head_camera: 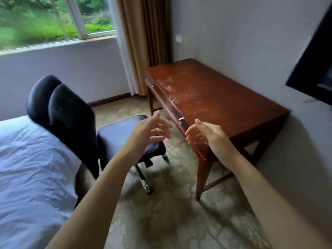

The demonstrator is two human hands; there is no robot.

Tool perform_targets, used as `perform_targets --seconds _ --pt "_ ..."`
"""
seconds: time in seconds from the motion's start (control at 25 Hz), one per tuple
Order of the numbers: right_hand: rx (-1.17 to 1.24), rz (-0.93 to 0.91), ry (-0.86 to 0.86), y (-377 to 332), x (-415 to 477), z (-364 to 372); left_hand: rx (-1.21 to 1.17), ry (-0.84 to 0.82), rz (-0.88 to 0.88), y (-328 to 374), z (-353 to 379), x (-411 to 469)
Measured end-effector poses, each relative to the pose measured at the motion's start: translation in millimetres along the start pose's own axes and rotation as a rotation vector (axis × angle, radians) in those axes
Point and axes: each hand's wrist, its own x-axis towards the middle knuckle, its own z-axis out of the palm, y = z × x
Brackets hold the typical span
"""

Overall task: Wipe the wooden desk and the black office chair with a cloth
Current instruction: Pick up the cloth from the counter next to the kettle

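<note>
The reddish wooden desk (215, 97) stands against the right wall, its top streaked with pale dusty marks. A black office chair (71, 115) on castors sits to its left, seat facing the desk. My left hand (150, 130) hovers above the chair seat's front edge with fingers loosely spread, holding nothing. My right hand (206, 135) floats in front of the desk's drawer edge, fingers relaxed and empty. The two hands face each other, a small gap apart. No cloth is in view.
A bed with white sheets (30, 168) fills the lower left, close behind the chair. A black TV (316, 69) hangs on the right wall above the desk. Brown curtain (143, 42) and window (53, 20) are behind. Patterned carpet (170, 203) lies underfoot.
</note>
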Motion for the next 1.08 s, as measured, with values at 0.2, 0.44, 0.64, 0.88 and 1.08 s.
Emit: perform_targets --seconds 0.2,0.44,0.64,0.88,1.08 --pt "-0.14 -0.021 0.291 -13 -64 -88 -0.009 -0.292 0.018 7 102 28" --pt "-0.331 0.018 0.712 -57 -230 -219 -0.022 -0.793 0.055 46 311 -18" --pt "-0.454 0.047 1.007 -103 -416 -292 0.002 -1.144 0.165 70 482 -137" --pt "-0.432 0.078 1.42 -139 -668 -339 -0.129 -1.495 0.14 88 671 -335" --pt "-0.473 0.127 1.778 -169 -842 -330 -0.171 -1.8 0.062 87 785 -486"
